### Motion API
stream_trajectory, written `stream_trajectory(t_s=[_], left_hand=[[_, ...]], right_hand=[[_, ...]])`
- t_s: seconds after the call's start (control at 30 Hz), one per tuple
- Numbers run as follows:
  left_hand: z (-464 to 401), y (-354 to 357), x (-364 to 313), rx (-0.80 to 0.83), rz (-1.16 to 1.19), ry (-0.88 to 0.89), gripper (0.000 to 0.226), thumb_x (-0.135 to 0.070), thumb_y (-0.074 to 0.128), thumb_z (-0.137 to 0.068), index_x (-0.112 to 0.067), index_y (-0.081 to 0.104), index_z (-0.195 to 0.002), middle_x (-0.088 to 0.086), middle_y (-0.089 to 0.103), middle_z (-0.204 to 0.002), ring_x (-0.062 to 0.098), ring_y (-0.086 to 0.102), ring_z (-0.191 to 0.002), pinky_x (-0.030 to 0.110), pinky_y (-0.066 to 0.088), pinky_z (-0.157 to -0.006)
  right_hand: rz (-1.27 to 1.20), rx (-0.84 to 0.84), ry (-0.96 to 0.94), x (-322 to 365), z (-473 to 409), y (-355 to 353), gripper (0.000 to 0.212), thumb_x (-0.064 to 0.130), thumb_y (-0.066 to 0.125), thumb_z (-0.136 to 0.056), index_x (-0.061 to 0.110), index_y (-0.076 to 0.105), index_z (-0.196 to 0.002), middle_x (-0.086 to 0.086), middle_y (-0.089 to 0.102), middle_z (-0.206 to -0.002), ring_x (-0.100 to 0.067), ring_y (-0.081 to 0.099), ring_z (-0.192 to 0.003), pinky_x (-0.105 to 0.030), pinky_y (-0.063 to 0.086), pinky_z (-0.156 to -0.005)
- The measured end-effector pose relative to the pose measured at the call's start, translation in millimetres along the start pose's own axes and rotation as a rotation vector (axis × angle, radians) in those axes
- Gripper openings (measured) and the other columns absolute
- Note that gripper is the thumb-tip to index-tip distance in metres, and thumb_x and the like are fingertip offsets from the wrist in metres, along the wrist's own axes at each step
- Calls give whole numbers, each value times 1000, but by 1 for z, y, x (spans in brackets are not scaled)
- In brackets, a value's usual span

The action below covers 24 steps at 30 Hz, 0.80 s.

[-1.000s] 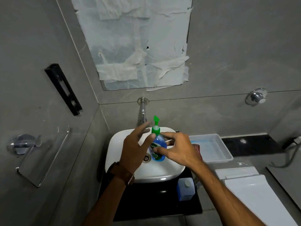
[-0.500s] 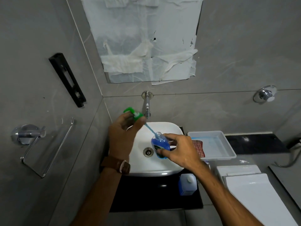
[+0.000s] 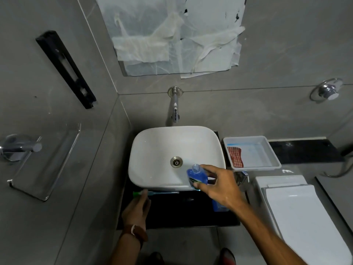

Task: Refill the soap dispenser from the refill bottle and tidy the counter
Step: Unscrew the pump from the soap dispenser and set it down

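- Head view: the right hand (image 3: 219, 185) holds the soap dispenser (image 3: 196, 176), an uncapped bottle of blue liquid, with its grip closed around the body; the bottle stands at the front right rim of the white sink (image 3: 152, 150), its open neck pointing up.
- The left hand (image 3: 136, 208) rests on the black desk (image 3: 181, 213) just in front of the sink, fingers at the green head of the pump (image 3: 150, 193), which lies flat along the desk edge with its tube pointing right. Whether this grip is closed on the pump or only touching it cannot be told.
- A brown watch strap (image 3: 136, 231) circles the left wrist.
- The refill bottle (image 3: 218, 206), a pale blue container, stands on the desk right of the sink, mostly hidden behind the right forearm.
- A white tray (image 3: 275, 161) sits to the right of the sink, with a red checked cloth (image 3: 236, 156) lying at its left end.
- A tap (image 3: 174, 106) projects from the wall above the sink.
- A torn paper covering (image 3: 175, 35) hangs on the wall above the tap.
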<state>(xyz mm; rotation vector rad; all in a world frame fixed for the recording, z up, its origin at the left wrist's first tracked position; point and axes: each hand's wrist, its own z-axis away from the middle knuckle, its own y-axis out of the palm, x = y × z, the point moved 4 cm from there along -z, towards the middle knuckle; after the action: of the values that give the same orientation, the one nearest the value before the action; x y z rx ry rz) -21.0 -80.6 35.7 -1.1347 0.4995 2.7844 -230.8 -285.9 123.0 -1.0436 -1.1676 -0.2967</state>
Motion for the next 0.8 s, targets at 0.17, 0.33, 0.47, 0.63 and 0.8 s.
stream_trajectory(t_s=[0.17,0.33,0.47,0.63,0.8], left_hand=[[-40,-21,45,-178,-35,-184,16,-11,82,-82,-3,72,-92,8,71,-96,28,64,-121,19,61,-62],[-87,-25,52,-227,-149,-244,41,-14,84,-81,5,68,-113,19,68,-122,25,66,-102,31,53,-92],[-117,-27,58,-275,-265,-285,23,-17,85,-80,-3,70,-87,18,70,-116,27,67,-96,36,56,-91],[-128,-33,60,-349,-435,-338,59,-37,86,-77,2,67,-118,17,69,-121,33,67,-110,38,55,-96],[-133,-31,61,-322,-290,-319,50,-26,87,-77,3,68,-114,14,68,-116,31,68,-109,44,55,-101]], right_hand=[[21,28,40,-19,15,28,53,42,88,-72,47,67,-121,41,71,-108,14,69,-102,-3,50,-92],[12,126,105,-59,23,76,58,29,90,-73,57,65,-117,38,71,-113,14,66,-109,-9,49,-97],[8,181,135,-87,25,119,57,21,89,-72,45,68,-120,23,74,-112,4,68,-108,-26,57,-98],[4,164,137,-106,26,153,55,13,89,-72,27,73,-122,11,75,-116,0,70,-107,-30,58,-97],[12,198,156,-115,20,170,54,8,89,-73,24,73,-123,6,74,-116,-5,70,-106,-25,56,-98]])
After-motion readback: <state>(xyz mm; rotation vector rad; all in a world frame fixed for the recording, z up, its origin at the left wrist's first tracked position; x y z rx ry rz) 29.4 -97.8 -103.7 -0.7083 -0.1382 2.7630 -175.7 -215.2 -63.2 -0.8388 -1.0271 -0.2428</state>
